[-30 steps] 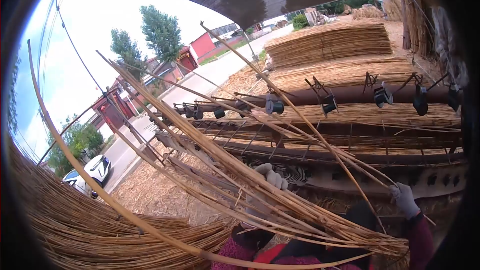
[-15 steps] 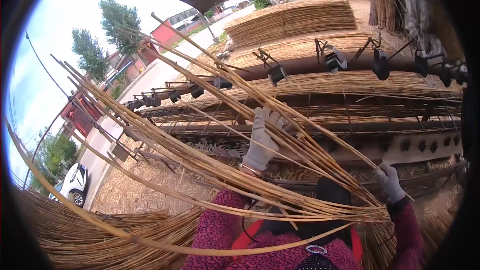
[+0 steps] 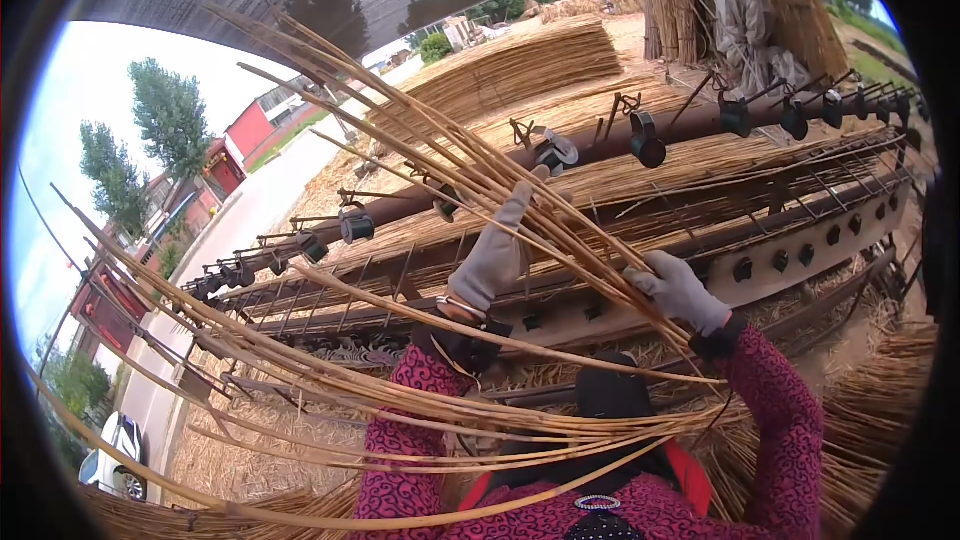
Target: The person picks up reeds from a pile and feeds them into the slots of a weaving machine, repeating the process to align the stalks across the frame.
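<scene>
My left hand [image 3: 495, 245], in a grey glove, wraps around the middle of a slanting bundle of long reed stalks [image 3: 440, 130]. Lower down, toward their thick ends, my gloved right hand [image 3: 682, 290] is closed on the same stalks. Their thin tops reach up to the left. A second, looser spread of reed stalks [image 3: 480, 415] lies across in front of my body, beneath the raised bundle and over my left forearm.
Ahead runs a long metal frame with a round bar [image 3: 690, 125] carrying several black spool-like parts [image 3: 648, 140]. Behind it are a sheet of laid reeds and a stacked reed pile [image 3: 500, 70]. More reeds [image 3: 880, 390] lie at right. A white car [image 3: 118, 455] stands at left.
My right hand has moved left and up onto the bundle, nearer my left hand. The bundle has been raised away from the lower stalks. The view has turned to the right.
</scene>
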Demonstrator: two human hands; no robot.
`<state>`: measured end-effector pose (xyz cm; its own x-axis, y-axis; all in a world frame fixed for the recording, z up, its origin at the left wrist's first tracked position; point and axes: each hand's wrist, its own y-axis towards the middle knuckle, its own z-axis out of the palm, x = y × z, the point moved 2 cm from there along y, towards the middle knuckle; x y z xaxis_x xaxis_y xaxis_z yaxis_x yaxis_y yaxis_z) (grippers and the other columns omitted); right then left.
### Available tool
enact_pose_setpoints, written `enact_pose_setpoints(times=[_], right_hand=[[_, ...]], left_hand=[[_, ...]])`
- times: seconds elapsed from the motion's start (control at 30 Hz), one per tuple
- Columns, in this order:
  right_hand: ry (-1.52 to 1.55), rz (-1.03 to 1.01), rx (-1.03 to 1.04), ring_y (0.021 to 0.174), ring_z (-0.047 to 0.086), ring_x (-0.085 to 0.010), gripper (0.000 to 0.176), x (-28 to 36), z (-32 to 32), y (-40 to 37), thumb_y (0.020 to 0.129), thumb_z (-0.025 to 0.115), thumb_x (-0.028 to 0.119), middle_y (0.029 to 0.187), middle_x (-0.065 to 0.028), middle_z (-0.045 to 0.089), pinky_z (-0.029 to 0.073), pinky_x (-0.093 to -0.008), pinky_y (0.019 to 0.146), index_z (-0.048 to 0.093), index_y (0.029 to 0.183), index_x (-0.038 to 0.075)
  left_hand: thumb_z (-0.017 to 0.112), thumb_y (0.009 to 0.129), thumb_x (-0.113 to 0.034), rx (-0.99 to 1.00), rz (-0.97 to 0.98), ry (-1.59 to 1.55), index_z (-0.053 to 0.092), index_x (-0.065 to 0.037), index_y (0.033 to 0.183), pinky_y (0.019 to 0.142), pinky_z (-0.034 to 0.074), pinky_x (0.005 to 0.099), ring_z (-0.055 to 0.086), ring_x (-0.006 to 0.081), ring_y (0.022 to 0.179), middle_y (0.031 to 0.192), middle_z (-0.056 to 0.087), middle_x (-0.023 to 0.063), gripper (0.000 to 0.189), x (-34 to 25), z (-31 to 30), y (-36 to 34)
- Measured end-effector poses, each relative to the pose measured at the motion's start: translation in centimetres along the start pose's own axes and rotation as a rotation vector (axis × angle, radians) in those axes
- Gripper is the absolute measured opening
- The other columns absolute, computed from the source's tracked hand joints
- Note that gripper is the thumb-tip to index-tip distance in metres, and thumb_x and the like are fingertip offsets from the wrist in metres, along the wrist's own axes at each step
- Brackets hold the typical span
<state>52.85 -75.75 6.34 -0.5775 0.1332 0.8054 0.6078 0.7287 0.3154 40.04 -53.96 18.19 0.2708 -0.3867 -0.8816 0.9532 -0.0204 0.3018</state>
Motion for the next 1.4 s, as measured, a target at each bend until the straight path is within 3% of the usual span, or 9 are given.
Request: enact_pose_setpoints(times=[0.07, 0.17, 0.4, 0.53, 0.67, 0.87, 1.0, 1.23, 1.4], right_hand=[[0.054, -0.005, -0.001, 0.087, 0.063, -0.0246, 0.034, 1.4, 0.4, 1.2, 0.092, 0.062, 0.025, 0.097, -0.0150, 0.066, 0.049, -0.0323, 0.080, 0.059, 0.116, 0.001], [0.634, 0.075, 0.203, 0.089, 0.053, -0.0057, 0.030, 3.8, 0.7, 1.4, 0.095, 0.060, 0.021, 0.104, -0.0009, 0.060, 0.046, -0.0224, 0.079, 0.058, 0.117, 0.000], [0.391, -0.011, 0.334, 0.091, 0.054, -0.0072, 0.037, 4.3, 0.0, 0.4, 0.096, 0.059, 0.023, 0.104, -0.0020, 0.062, 0.046, -0.0246, 0.081, 0.057, 0.124, 0.000], [0.411, 0.104, 0.286, 0.093, 0.056, -0.0084, 0.035, 4.3, 0.0, 0.2, 0.097, 0.057, 0.025, 0.103, -0.0026, 0.064, 0.046, -0.0250, 0.085, 0.060, 0.121, -0.001], [0.458, 0.100, 0.095, 0.072, 0.058, -0.0045, 0.026, 2.0, 0.2, 1.0, 0.096, 0.059, 0.025, 0.089, 0.0004, 0.065, 0.047, -0.0203, 0.060, 0.064, 0.111, 0.004], [0.558, 0.086, -0.028, 0.081, 0.057, -0.0045, 0.022, 2.2, -0.2, 0.7, 0.095, 0.060, 0.021, 0.092, 0.0004, 0.063, 0.047, -0.0194, 0.070, 0.060, 0.108, 0.003], [0.516, 0.131, -0.010, 0.082, 0.055, -0.0052, 0.021, 3.3, -0.7, 0.2, 0.094, 0.061, 0.017, 0.091, 0.0007, 0.061, 0.047, -0.0209, 0.073, 0.059, 0.108, 0.001], [0.494, 0.065, -0.004, 0.087, 0.055, -0.0066, 0.025, 6.0, -1.4, -0.4, 0.093, 0.062, 0.015, 0.094, -0.0013, 0.062, 0.048, -0.0228, 0.077, 0.058, 0.111, -0.002], [0.608, 0.033, 0.080, 0.097, 0.054, -0.0094, 0.037, 7.6, -1.4, 0.3, 0.090, 0.066, 0.017, 0.105, -0.0042, 0.060, 0.046, -0.0254, 0.087, 0.054, 0.119, -0.002]], left_hand=[[0.038, 0.103, -0.035, 0.002, 0.005, -0.012, 0.027, -0.009, 0.147, 0.098, 0.051, 0.0408, 0.054, 0.0276, 0.121, 0.137, 0.048, 0.0198, 0.052, -0.1, 0.5, -0.1], [0.037, 0.103, -0.035, 0.001, 0.010, -0.031, 0.025, -0.009, 0.148, 0.100, 0.049, 0.0441, 0.053, 0.0293, 0.122, 0.138, 0.047, 0.0192, 0.052, -0.2, 1.0, -0.8], [0.038, 0.103, -0.034, 0.012, 0.042, -0.070, 0.018, -0.010, 0.150, 0.103, 0.046, 0.0504, 0.049, 0.0312, 0.126, 0.140, 0.044, 0.0182, 0.056, 0.3, 1.0, -1.2], [0.041, 0.103, -0.035, -0.052, 0.048, 0.078, 0.025, -0.009, 0.148, 0.098, 0.051, 0.0425, 0.058, 0.0253, 0.116, 0.131, 0.054, 0.0158, 0.055, -0.2, 1.3, -1.4], [0.043, 0.103, -0.030, -0.168, 0.143, 0.471, 0.038, -0.009, 0.143, 0.084, 0.055, 0.0333, 0.065, 0.0201, 0.098, 0.118, 0.062, 0.0135, 0.046, -0.2, -0.8, -0.6], [0.050, 0.099, -0.012, -0.152, 0.176, 0.097, 0.042, -0.006, 0.138, 0.079, 0.056, 0.0318, 0.064, 0.0168, 0.100, 0.116, 0.063, 0.0134, 0.040, 0.0, 1.1, -1.0], [0.045, 0.099, -0.008, -0.125, 0.186, 0.114, 0.041, -0.006, 0.138, 0.083, 0.058, 0.0344, 0.063, 0.0202, 0.103, 0.116, 0.060, 0.0129, 0.039, 0.1, 1.4, -0.6], [0.056, 0.095, -0.014, -0.195, 0.239, 0.331, 0.058, -0.001, 0.116, 0.063, 0.055, 0.0265, 0.065, 0.0143, 0.076, 0.094, 0.067, 0.0070, 0.024, 0.1, 1.6, 0.0], [0.062, 0.091, -0.009, -0.291, 0.390, 0.294, 0.063, 0.000, 0.104, 0.073, 0.052, 0.0244, 0.062, 0.0090, 0.082, 0.093, 0.067, 0.0031, 0.016, 1.1, 2.2, 1.0]])
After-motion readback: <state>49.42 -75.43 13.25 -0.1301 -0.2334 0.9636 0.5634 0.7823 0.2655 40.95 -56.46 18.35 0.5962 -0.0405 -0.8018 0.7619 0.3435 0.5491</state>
